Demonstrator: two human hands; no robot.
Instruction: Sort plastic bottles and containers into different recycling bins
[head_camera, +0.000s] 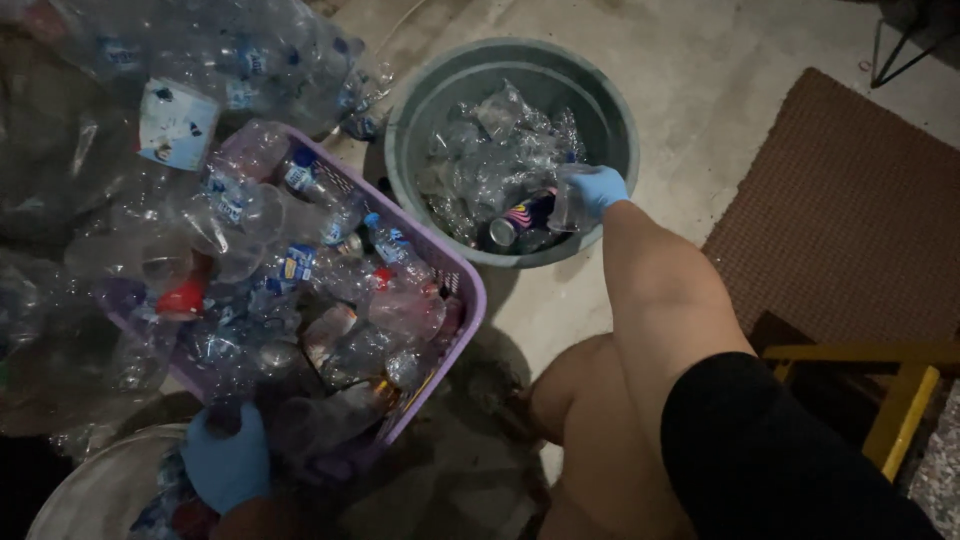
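Gripped in the gloved right hand (598, 188) is a crushed clear plastic bottle (566, 200), held over the near rim of a grey round bin (420, 120). Just beside that grip, crushed bottles and a can (515, 222) fill the bin. Well apart, the gloved left hand (226, 462) is closed on bottles at the near corner of a purple basket (462, 300).

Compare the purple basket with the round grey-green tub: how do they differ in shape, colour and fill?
The purple basket is rectangular with slotted walls; the grey-green tub is round and solid-walled. The basket is heaped above its rim; the tub's contents sit below its rim. Both hold clear plastic bottles.
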